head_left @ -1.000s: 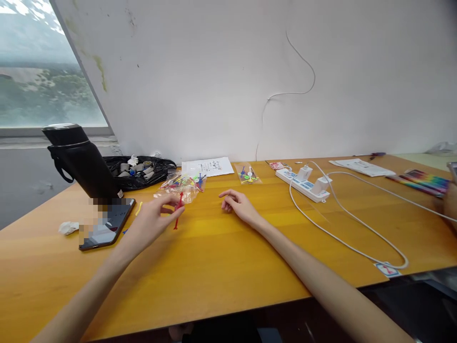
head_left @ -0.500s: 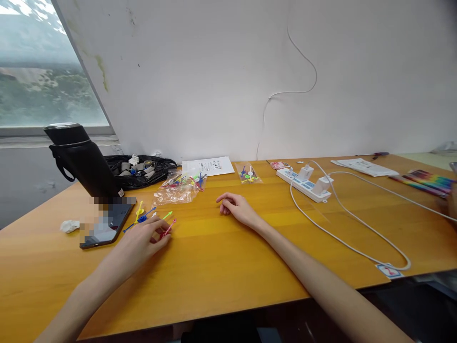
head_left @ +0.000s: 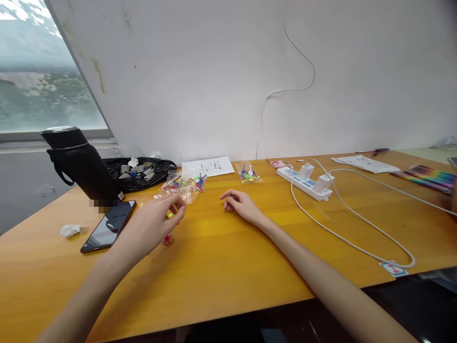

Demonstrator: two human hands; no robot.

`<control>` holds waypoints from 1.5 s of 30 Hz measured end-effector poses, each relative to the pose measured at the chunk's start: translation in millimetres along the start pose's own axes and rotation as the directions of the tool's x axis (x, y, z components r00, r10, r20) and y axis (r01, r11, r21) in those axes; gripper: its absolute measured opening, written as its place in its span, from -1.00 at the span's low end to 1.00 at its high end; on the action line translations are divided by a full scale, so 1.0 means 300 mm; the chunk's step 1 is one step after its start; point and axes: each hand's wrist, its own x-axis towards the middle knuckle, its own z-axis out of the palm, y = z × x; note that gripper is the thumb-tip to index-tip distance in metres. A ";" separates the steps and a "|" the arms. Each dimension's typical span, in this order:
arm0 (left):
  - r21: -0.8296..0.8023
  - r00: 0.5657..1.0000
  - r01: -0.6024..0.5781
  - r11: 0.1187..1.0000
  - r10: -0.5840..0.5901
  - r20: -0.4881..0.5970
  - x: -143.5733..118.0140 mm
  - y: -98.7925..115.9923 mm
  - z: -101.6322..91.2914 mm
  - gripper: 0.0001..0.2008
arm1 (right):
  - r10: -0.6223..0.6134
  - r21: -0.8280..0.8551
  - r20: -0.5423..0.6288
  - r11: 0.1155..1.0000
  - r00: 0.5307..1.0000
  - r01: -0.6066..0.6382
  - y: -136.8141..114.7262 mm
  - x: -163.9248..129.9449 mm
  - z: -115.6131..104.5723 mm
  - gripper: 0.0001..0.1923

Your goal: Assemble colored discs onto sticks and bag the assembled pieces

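- Two bare hands are over the orange-yellow wooden table, both belonging to the person wearing the camera.
- Left hand: raised slightly above the table surface, fingers curled together. A small yellow-green plastic piece shows between the fingertips; the hand is closed on it in a pinch.
- A small red plastic piece lies on the table just below the left hand; whether the hand touches it cannot be told.
- Right hand: resting on the table, fingers loosely curled, holding nothing. It is well apart from the left hand.
- A crumpled clear plastic bag of mixed coloured plastic sticks lies just beyond the left hand, between both hands and the wall.
- A second, smaller clear bag of coloured pieces lies flat farther back, beyond the right hand.
- A black smartphone lies face up to the left of the left hand, near it but apart.
- A tall black flask with a carry loop stands behind the phone; an open black plastic bag of small grey items lies beside it.
- A printed white paper sheet lies near the wall.
- A white power strip with two plugged chargers sits to the right, its white cable looping toward the table's front edge.
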 end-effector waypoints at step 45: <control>0.230 0.993 -0.067 0.971 0.087 -0.080 0.221 -0.186 0.163 -0.60 | -0.054 -0.184 -0.014 0.982 0.998 0.050 0.003 -0.017 -0.021 -0.78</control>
